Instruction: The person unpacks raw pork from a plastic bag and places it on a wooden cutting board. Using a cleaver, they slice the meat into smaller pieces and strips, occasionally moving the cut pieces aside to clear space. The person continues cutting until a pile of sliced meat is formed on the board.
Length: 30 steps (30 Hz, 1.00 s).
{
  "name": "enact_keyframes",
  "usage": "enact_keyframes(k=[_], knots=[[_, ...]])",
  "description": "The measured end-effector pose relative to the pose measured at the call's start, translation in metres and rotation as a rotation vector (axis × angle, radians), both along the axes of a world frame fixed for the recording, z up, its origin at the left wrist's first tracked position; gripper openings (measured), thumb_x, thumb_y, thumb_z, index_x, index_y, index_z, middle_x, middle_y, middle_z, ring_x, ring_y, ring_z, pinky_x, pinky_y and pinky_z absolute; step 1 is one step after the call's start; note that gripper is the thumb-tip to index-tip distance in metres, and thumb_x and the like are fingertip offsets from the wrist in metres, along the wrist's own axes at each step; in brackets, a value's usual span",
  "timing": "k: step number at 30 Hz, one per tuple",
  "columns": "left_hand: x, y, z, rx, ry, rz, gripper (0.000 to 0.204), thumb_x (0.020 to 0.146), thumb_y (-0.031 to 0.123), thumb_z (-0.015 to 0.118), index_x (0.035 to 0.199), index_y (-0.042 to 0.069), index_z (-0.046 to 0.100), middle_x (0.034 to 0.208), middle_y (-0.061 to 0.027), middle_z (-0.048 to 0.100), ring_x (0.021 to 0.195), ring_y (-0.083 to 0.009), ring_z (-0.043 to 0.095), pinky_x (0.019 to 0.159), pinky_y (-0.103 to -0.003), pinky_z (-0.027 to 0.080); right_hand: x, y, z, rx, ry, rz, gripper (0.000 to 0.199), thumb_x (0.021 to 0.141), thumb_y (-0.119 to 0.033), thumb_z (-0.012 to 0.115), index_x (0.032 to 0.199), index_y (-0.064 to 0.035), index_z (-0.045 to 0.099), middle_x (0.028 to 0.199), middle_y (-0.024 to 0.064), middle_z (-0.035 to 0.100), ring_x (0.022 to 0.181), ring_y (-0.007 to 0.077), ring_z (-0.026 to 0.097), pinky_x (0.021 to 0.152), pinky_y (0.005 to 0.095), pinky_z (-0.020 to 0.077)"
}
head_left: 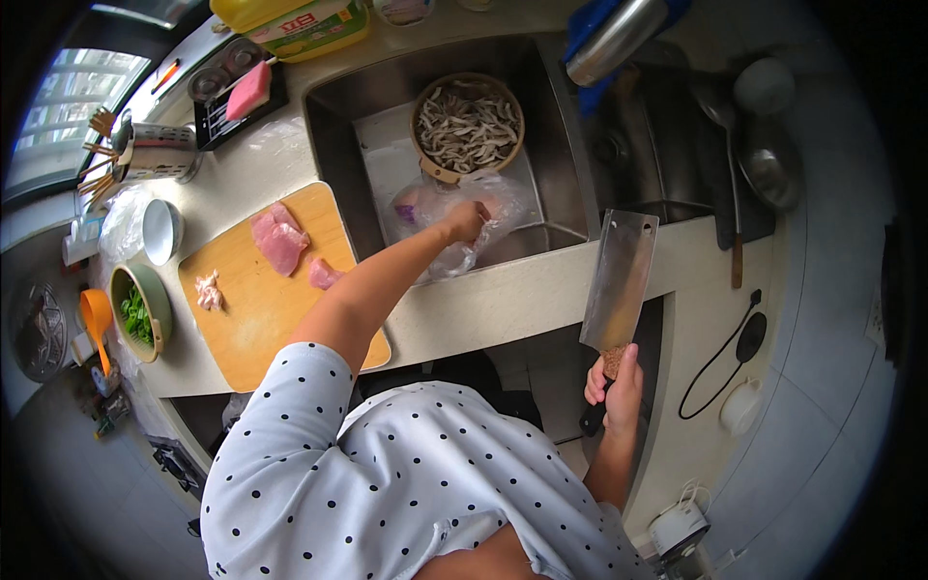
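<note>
My left hand [468, 221] reaches over the front edge of the sink [373, 135], its fingers closed on a see-through plastic bag [454, 256]. Something pinkish shows through the bag, but I cannot tell what it is. Just behind it stands a round tan basket [422, 155] full of grey-brown strips, perhaps sliced mushrooms. In my right hand [619, 387] is a cleaver [623, 280], held upright by its handle in front of the counter. Left of the sink, a wooden cutting board [256, 333] carries a large piece of raw meat [279, 239], a smaller piece [325, 274] and pale scraps [208, 290].
At the left stand a green bowl of chopped greens [138, 314], a white bowl [161, 232] and a chopstick holder [159, 152]. A pink sponge [249, 91] rests on a black rack. Beyond the sink's right side lie a ladle [730, 164] and a metal cylinder [616, 43].
</note>
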<state>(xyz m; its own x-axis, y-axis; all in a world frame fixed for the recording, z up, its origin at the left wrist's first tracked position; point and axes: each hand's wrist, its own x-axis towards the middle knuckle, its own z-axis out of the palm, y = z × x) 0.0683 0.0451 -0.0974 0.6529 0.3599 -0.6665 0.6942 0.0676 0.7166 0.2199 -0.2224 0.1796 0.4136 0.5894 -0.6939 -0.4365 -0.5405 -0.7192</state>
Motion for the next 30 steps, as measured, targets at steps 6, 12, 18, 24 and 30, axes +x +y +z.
enact_keyframes(k=[6,12,18,24,30], knots=[[0.043,-0.008,-0.032,0.335,-0.17,-0.288,0.031,0.076,0.016,0.062,0.104,0.004,0.064,0.104,-0.0195,0.065,0.098,-0.0347,0.06,0.086,-0.04,0.047,-0.008,-0.015,-0.006,-0.072,-0.045,-0.11,0.064,0.099,-0.053,0.024,0.057,-0.0058,0.037,0.045,0.0019,0.032,0.034,0.0107,0.031,0.034,0.0244,0.0291],[0.048,-0.053,-0.044,0.687,-0.083,0.055,0.025,0.081,0.019,0.052,0.096,0.003,0.064,0.104,-0.0192,0.061,0.099,-0.0381,0.055,0.088,-0.045,0.043,-0.01,-0.032,-0.008,-0.079,-0.034,-0.177,0.066,0.098,-0.054,0.023,0.056,-0.0057,0.037,0.045,0.0016,0.032,0.034,0.0109,0.032,0.034,0.0243,0.0289],[0.035,-0.02,-0.023,0.758,0.221,-0.382,0.029,0.086,0.021,0.045,0.1,0.008,0.067,0.11,-0.0159,0.061,0.108,-0.0318,0.055,0.091,-0.04,0.044,-0.007,-0.037,-0.011,-0.088,-0.025,-0.188,0.066,0.099,-0.054,0.022,0.057,-0.0056,0.037,0.045,0.0015,0.032,0.034,0.0109,0.032,0.034,0.0242,0.029],[0.053,-0.008,-0.035,0.563,0.418,-0.422,0.031,0.083,0.022,0.048,0.1,0.006,0.067,0.115,-0.0142,0.062,0.109,-0.0294,0.057,0.094,-0.039,0.043,-0.01,-0.044,-0.014,-0.1,-0.008,-0.19,0.065,0.099,-0.052,0.023,0.057,-0.0054,0.039,0.045,0.003,0.035,0.035,0.0113,0.035,0.035,0.0255,0.0297],[0.04,-0.001,-0.022,0.428,0.182,-0.149,0.028,0.082,0.023,0.055,0.093,0.0,0.067,0.102,-0.0214,0.065,0.095,-0.0354,0.062,0.087,-0.04,0.048,-0.013,-0.044,-0.012,-0.084,-0.005,-0.187,0.066,0.097,-0.057,0.023,0.057,-0.0064,0.037,0.045,0.0008,0.031,0.034,0.0105,0.031,0.034,0.0241,0.0277]])
